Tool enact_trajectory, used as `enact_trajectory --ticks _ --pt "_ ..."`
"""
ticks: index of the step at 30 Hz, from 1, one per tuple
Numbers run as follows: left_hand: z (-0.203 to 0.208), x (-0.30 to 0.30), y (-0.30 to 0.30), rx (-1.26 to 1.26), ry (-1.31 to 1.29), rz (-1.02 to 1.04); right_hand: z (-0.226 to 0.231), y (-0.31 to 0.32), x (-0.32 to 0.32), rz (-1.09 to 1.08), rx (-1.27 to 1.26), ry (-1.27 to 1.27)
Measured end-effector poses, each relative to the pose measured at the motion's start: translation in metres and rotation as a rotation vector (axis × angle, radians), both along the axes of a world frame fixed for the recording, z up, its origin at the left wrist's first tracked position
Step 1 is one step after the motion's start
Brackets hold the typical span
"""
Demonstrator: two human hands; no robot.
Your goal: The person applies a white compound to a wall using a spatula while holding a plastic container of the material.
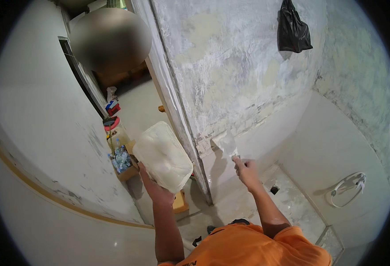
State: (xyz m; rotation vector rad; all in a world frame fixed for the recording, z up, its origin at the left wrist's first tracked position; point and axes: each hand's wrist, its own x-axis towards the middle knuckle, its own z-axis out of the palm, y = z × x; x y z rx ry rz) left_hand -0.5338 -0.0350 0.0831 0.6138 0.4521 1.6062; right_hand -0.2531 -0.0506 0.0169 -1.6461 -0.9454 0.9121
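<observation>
My left hand (156, 186) is wrapped round the near-left side of a white, rounded rectangular tub (164, 153) with pale, creamy stuff inside. The tub is tilted, so its inside faces up towards me. In my right hand (247, 173) is the handle of a putty knife (225, 142). Its wide, pale-smeared blade lies at the lower edge of the patchy plastered wall (235, 66), just above the smooth white wall band. The fingers of that hand hide most of the handle.
A door frame (177, 97) stands left of the plastered wall. Beyond it are a box of plastic bottles (121, 160) and a blurred shape (110, 40). A black plastic bag (293, 29) hangs on the wall. At right is a white shower hose (337, 195); a drain hole (274, 189) lies below.
</observation>
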Motion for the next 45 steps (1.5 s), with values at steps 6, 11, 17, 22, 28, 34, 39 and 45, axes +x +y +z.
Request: enact_trajectory --ticks 6,11,17,22,28,34,39,45 --pt "0.011 0.02 -0.004 -0.092 0.19 0.078 0.11 0.02 -0.018 0.136 0.348 0.044" --pt "0.018 0.018 -0.011 -0.077 0.02 0.037 0.023 0.057 -0.022 0.19 0.24 0.102" --pt "-0.002 0.002 -0.008 -0.111 -0.007 0.067 -0.034 0.003 -0.01 0.111 -0.051 0.334" --pt "-0.01 0.01 -0.004 -0.018 0.06 0.044 0.012 0.005 -0.012 0.148 0.224 0.201" --pt "-0.006 0.021 -0.005 -0.058 -0.024 -0.029 0.081 0.018 -0.038 0.267 0.344 0.208" --pt "-0.015 0.015 -0.006 -0.05 -0.036 0.022 0.001 0.019 -0.027 0.28 0.158 0.186" --pt "-0.011 0.005 -0.011 -0.052 -0.08 0.071 -0.012 -0.011 -0.015 0.089 0.027 0.163" --pt "0.004 0.017 -0.017 -0.086 -0.031 0.044 0.087 0.027 -0.025 0.202 0.428 0.109"
